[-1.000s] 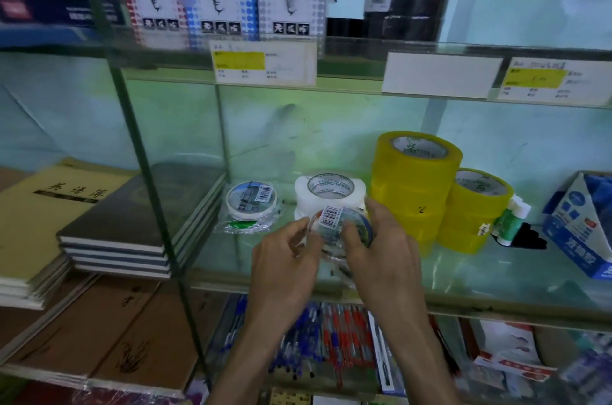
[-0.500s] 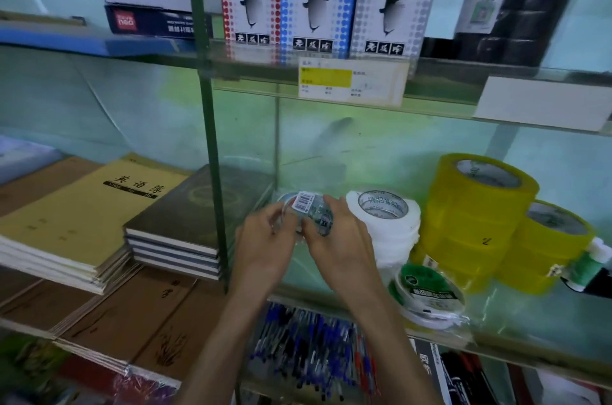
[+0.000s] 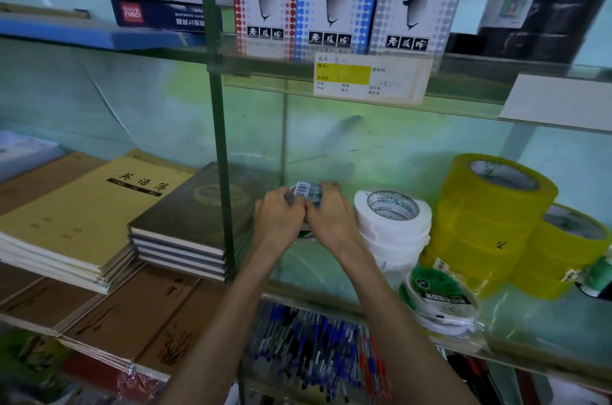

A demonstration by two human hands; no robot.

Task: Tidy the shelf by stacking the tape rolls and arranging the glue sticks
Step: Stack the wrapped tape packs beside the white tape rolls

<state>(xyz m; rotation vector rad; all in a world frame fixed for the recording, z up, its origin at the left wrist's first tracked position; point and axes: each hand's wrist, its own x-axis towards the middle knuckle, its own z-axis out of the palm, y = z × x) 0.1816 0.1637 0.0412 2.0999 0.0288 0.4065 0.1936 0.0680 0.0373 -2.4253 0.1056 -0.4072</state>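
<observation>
Both hands press around a small wrapped tape roll [image 3: 306,192] with a barcode sticker, at the left end of the glass shelf [image 3: 536,335]. My left hand [image 3: 276,217] grips its left side and my right hand [image 3: 331,217] its right; what lies under it is hidden. To the right stands a stack of white tape rolls [image 3: 394,226]. A tall stack of yellow tape rolls [image 3: 490,216] and a shorter yellow stack [image 3: 563,249] follow. A small green-and-white wrapped tape roll [image 3: 437,295] lies at the shelf's front. A green-and-white glue bottle [image 3: 599,275] shows at the right edge.
A green metal upright [image 3: 218,146] stands just left of my hands. Stacks of notebooks [image 3: 185,219] and yellow exercise books [image 3: 86,206] lie left of it. Boxes [image 3: 334,7] sit on the upper shelf. Pens [image 3: 314,351] fill the shelf below.
My hands carried the barcoded roll leftward and down to the shelf's left end, closing tighter around it. The camera view swung left, so the yellow stacks sit nearer the right edge.
</observation>
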